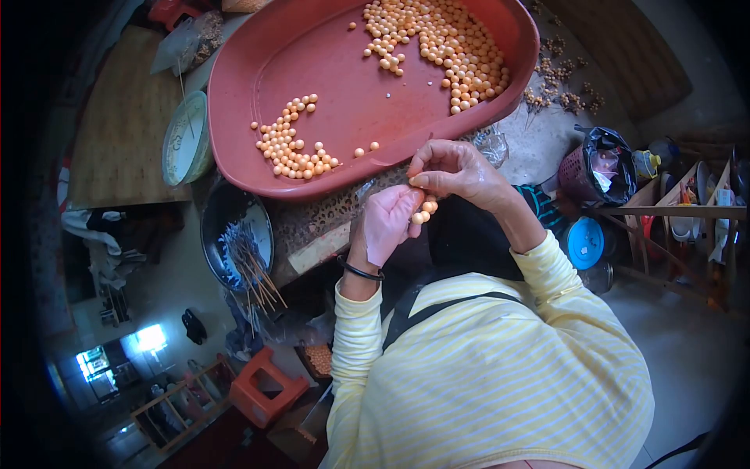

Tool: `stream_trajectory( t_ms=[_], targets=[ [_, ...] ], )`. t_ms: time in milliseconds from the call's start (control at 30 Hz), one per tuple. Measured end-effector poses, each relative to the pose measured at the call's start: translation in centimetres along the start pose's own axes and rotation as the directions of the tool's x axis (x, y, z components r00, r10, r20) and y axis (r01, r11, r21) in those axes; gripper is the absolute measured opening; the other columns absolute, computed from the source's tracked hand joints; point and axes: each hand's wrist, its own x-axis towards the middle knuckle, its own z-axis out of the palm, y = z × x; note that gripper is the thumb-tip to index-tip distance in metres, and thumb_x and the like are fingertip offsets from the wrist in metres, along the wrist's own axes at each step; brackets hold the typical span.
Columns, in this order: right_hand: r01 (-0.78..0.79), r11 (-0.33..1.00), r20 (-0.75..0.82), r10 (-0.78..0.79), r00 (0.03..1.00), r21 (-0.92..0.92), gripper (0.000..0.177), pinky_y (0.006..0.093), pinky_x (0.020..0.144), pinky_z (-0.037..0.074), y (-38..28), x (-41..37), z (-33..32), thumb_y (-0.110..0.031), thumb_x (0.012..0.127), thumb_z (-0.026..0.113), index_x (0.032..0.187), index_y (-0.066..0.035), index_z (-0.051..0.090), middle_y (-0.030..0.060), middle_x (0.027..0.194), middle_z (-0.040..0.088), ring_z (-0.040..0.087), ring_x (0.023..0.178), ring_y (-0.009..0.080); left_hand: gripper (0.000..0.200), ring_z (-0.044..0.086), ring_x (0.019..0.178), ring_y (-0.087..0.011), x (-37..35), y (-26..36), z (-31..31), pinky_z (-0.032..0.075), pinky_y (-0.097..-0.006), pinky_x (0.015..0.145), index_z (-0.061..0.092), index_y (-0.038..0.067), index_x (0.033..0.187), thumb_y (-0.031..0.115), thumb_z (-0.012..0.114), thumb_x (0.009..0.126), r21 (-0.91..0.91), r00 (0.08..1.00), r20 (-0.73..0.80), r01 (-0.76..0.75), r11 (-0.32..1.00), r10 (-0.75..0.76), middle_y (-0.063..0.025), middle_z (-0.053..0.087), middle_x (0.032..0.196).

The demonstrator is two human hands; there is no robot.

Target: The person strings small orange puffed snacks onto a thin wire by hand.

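My left hand [391, 219] is closed around a small cluster of orange-yellow beads [425, 211], which shows at the edge of its fingers. A black bangle circles that wrist. Just above it, my right hand [455, 172] pinches with thumb and forefinger near the left fingertips; what lies in the pinch is too small to make out. Both hands are at the near rim of a large red plastic tub [312, 55]. Inside the tub, loose orange beads [461, 55] fill the far right end, and a smaller group of beads [293, 148] lies at the left.
A dark bowl [262, 227] with a bundle of thin sticks [254, 270] stands left of my hands. Beyond it are a green-rimmed basin [187, 141] and a red stool [266, 387]. To the right are a lined bin [598, 168], a blue lid [584, 242] and a wooden rack [680, 211].
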Motion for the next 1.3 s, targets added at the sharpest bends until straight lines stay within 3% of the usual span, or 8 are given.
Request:
stream_trajectory(
  t_ms=[267, 633, 967, 1133, 1300],
  targets=[
    [-0.031, 0.999, -0.028, 0.031, 0.999, -0.02, 0.007, 0.0145, 0.052, 0.044, -0.2, 0.0, 0.0, -0.009, 0.088, 0.062, 0.091, -0.003, 0.064, 0.0046, 0.075, 0.064, 0.055, 0.057, 0.0075, 0.022, 0.046, 0.05, -0.0034, 0.0, -0.5, 0.2, 0.027, -0.0135, 0.041, 0.063, 0.001, 0.091, 0.019, 0.049, 0.093, -0.035, 0.999, -0.021, -0.034, 0.999, 0.033, -0.0023, 0.06, 0.072],
    [-0.014, 1.0, 0.011, 0.014, 1.0, 0.005, 0.008, 0.0157, 0.051, 0.044, 0.2, -0.1, 0.0, -0.009, 0.087, 0.064, 0.088, -0.002, 0.064, 0.004, 0.076, 0.064, 0.054, 0.057, 0.0061, 0.02, 0.047, 0.051, -0.0038, -0.3, -0.3, 0.9, 0.03, -0.0137, 0.042, 0.062, 0.003, 0.088, 0.017, 0.049, 0.094, 0.025, 0.995, -0.084, -0.055, 0.998, 0.057, -0.0021, 0.06, 0.072],
    [0.083, 0.982, 0.013, -0.082, 0.997, -0.169, 0.007, 0.0155, 0.05, 0.044, 1.2, 0.2, 0.2, -0.008, 0.088, 0.064, 0.085, -0.002, 0.063, 0.0035, 0.072, 0.063, 0.054, 0.055, 0.006, 0.02, 0.047, 0.051, -0.0041, -0.2, -0.6, 1.0, 0.03, -0.0145, 0.042, 0.061, 0.004, 0.088, 0.018, 0.05, 0.094, 0.107, 0.99, -0.141, -0.014, 0.994, 0.029, -0.0013, 0.058, 0.068],
    [0.127, 0.984, 0.005, -0.127, 0.992, -0.126, 0.009, 0.0152, 0.052, 0.043, 1.3, 0.2, 0.6, -0.011, 0.089, 0.063, 0.089, -0.002, 0.063, 0.0035, 0.076, 0.063, 0.054, 0.057, 0.0058, 0.02, 0.047, 0.05, -0.0069, 0.1, -0.2, 0.7, 0.036, -0.0181, 0.044, 0.062, 0.002, 0.089, 0.014, 0.047, 0.093, 0.013, 0.993, -0.122, 0.002, 1.0, 0.0, -0.003, 0.06, 0.068],
    [0.104, 0.994, -0.158, -0.106, 0.982, -0.022, 0.013, 0.015, 0.053, 0.041, 1.0, 0.4, 0.5, -0.015, 0.091, 0.061, 0.094, -0.002, 0.063, 0.0033, 0.08, 0.063, 0.052, 0.06, 0.0058, 0.021, 0.047, 0.048, -0.0065, 0.4, 0.0, -0.3, 0.034, -0.0174, 0.042, 0.062, 0.002, 0.093, 0.018, 0.047, 0.094, -0.215, 0.998, -0.058, 0.008, 0.977, -0.021, -0.0034, 0.059, 0.066]
  ],
)
